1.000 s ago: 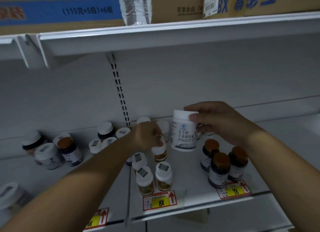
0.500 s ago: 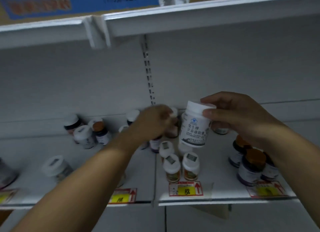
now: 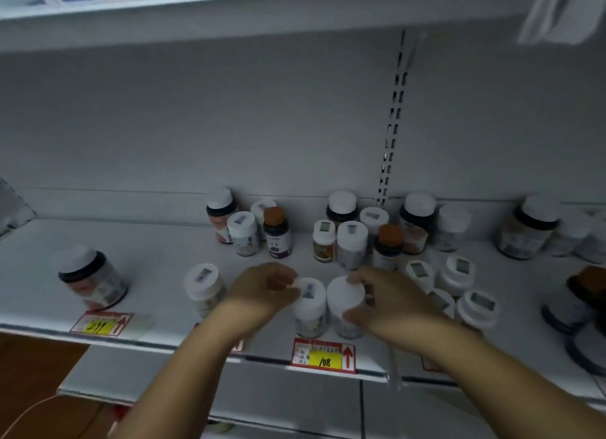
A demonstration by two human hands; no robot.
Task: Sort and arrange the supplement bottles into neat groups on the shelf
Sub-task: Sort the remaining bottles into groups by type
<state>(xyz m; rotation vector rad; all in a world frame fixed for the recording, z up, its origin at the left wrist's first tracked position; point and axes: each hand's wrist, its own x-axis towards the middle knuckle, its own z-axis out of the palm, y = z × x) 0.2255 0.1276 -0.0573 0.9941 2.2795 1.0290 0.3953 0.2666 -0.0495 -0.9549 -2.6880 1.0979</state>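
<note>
Two white supplement bottles stand side by side near the front edge of the white shelf [image 3: 157, 252]. My left hand [image 3: 265, 288] grips the lid of the left white bottle [image 3: 310, 311]. My right hand [image 3: 383, 301] holds the right white bottle [image 3: 344, 302] by its lid and side. Another white bottle [image 3: 203, 288] stands just left of my left hand. Behind the hands, several white-capped and orange-capped bottles [image 3: 277, 232] are clustered near the back wall.
A wide dark jar [image 3: 91, 281] with a white lid leans at the left. More small white bottles [image 3: 459, 274] and dark jars [image 3: 524, 229] crowd the right side. Price tags [image 3: 323, 356] hang on the shelf's front edge. An upper shelf [image 3: 229, 16] runs overhead.
The view swung left and down. My right hand lowered the tall white bottle onto the shelf front. My left hand brought a white bottle forward beside it.
</note>
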